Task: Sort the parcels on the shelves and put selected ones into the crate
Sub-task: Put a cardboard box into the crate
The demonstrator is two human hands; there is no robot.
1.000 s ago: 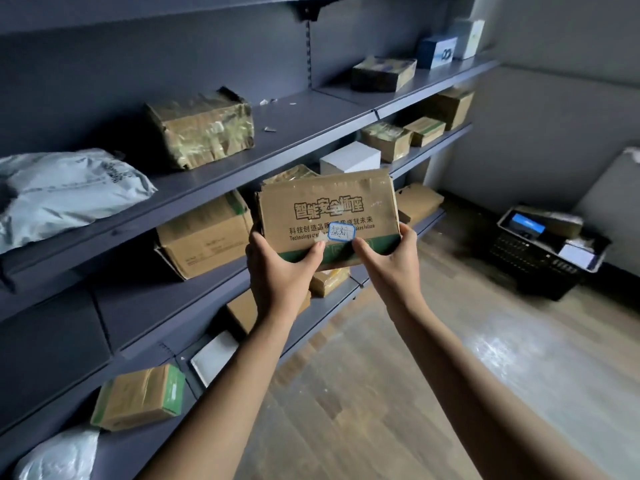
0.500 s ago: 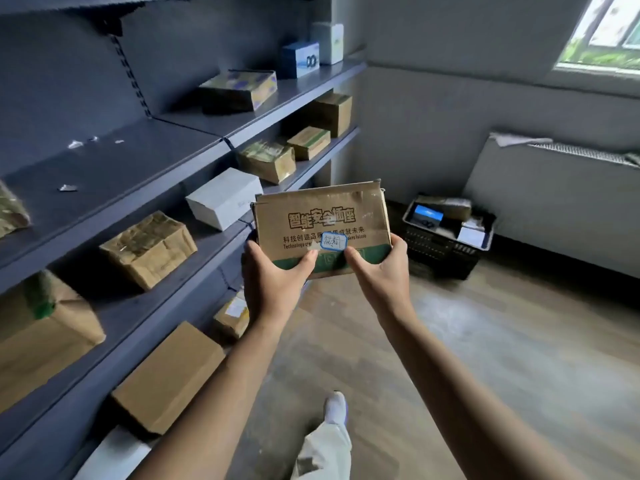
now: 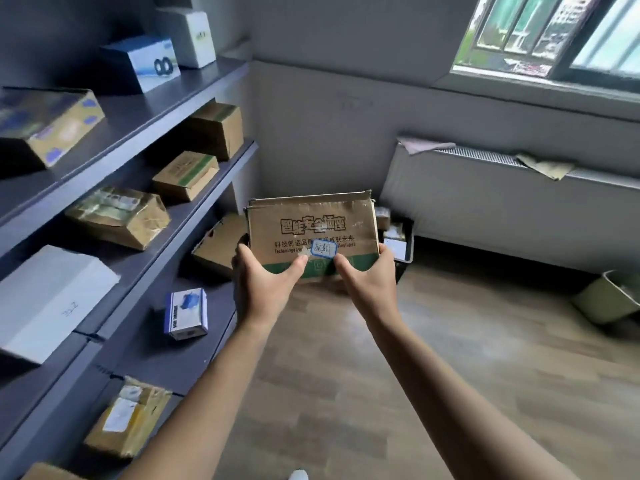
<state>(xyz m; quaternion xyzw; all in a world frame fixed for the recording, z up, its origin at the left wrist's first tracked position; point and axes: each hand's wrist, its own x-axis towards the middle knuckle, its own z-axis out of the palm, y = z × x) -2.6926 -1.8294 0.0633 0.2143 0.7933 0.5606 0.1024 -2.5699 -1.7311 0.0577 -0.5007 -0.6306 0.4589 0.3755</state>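
While left hand (image 3: 266, 289) and right hand (image 3: 367, 289) grip one parcel (image 3: 311, 220), one crate (image 3: 410, 242) stands.

Grey walls (image 3: 346, 98) meet in a corner above a wood-plank floor (image 3: 467, 358). Daylight comes through a dark-framed window (image 3: 554, 29) at upper right and gleams on the boards. Below it runs a long grey radiator (image 3: 485, 209). Dark grey shelves (image 3: 201, 84) line the left wall.

Grey shelves fill the left of the frame. The top shelf (image 3: 145, 109) carries a taped parcel (image 3: 48, 123), a blue-and-white box (image 3: 145, 62) and a white box (image 3: 194, 38). The middle shelf (image 3: 207, 199) holds four more cartons. On the wooden floor (image 3: 450, 341) stand a dark crate (image 3: 404, 265), mid-frame, and a green bin (image 3: 609, 296) at the right edge.
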